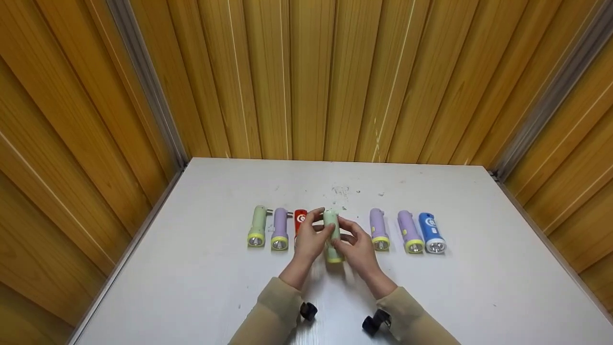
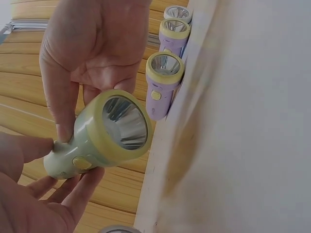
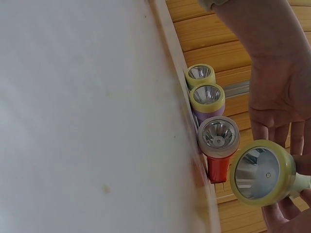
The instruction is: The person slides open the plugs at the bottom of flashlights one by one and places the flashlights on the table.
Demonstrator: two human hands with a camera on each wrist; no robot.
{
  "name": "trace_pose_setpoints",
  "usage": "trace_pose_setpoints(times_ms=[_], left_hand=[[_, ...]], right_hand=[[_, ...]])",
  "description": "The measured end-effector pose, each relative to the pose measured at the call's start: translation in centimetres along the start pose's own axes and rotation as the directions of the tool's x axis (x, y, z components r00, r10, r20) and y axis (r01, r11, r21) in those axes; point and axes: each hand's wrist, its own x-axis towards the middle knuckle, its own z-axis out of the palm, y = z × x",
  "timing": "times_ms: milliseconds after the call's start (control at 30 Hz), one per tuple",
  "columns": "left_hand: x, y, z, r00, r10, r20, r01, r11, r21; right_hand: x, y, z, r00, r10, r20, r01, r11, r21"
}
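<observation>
A pale green flashlight (image 1: 330, 218) with a yellow head ring is held over the middle of the white table, its lens end towards the wearer. My left hand (image 1: 309, 241) grips its body from the left, thumb on top. From the other side my right hand (image 1: 358, 250) pinches the same body between thumb and fingers. The left wrist view shows the lens and a yellow switch on the green flashlight (image 2: 92, 138). Close behind the left hand lies a red flashlight (image 1: 300, 218), partly hidden by it in the head view.
Left of the hands lie another green flashlight (image 1: 257, 223) and a purple one (image 1: 280, 223), with metal prongs showing near their tail ends. Rightward are a purple flashlight (image 1: 377, 223), a second purple flashlight (image 1: 407, 225) and a blue one (image 1: 431, 227). Wood-look panels (image 1: 306, 81) stand behind the table (image 1: 191, 287).
</observation>
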Motion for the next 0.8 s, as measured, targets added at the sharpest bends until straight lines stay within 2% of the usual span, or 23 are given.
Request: trace_pose_setpoints(times_ms=[367,700,800], left_hand=[[0.32,0.21,-0.58,0.999,0.012,0.045,-0.011,1.0,-0.021],[0.43,0.14,-0.71,0.999,0.007,0.035,-0.007,1.0,-0.015],[0.51,0.21,-0.75,0.999,-0.021,0.038,0.021,1.0,-0.014]], right_hand=[[-0.28,-0.14,0.13,1.0,-0.019,0.017,0.019,1.0,-0.013],[-0.32,-0.29,0.15,1.0,-0.011,0.021,0.011,1.0,0.003],[-0.3,-0.22,0.14,1.0,-0.014,0.021,0.014,1.0,-0.008]])
